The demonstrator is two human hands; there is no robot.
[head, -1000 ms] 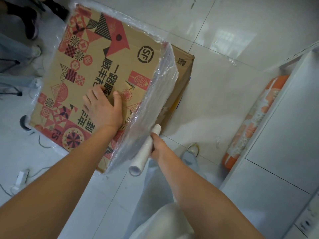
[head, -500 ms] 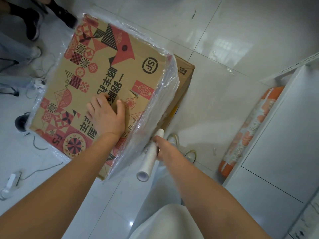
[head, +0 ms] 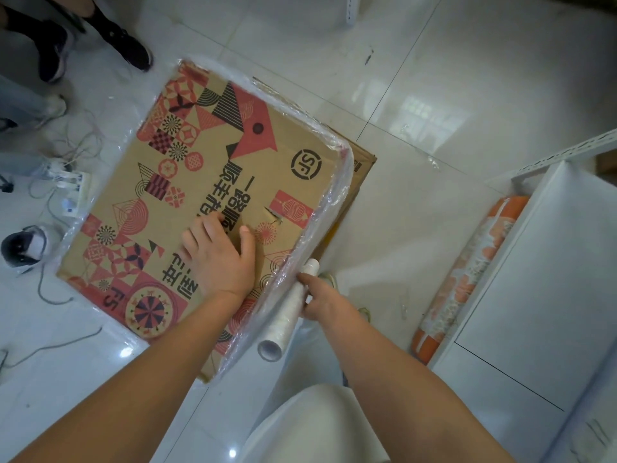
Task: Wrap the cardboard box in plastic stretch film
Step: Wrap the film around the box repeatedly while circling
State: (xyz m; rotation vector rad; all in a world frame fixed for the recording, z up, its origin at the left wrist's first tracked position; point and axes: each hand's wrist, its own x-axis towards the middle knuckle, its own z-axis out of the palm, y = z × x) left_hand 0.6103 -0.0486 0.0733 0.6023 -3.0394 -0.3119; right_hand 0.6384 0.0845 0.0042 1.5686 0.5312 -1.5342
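My left hand [head: 220, 259] lies flat on the cardboard box [head: 213, 182] and covers part of the black lettering beneath it. I can't see the box's right side clearly: stretch film [head: 314, 235] blurs it. My right hand [head: 322, 302] hides the middle of the film roll [head: 287, 315], and its fingers vanish behind the roll. Both my forearms run off the near edge. At far left, dark shoes [head: 53, 51] are cut by the edge. The orange patterned roll [head: 467, 275] is partly tucked behind the white shelf [head: 541, 272].
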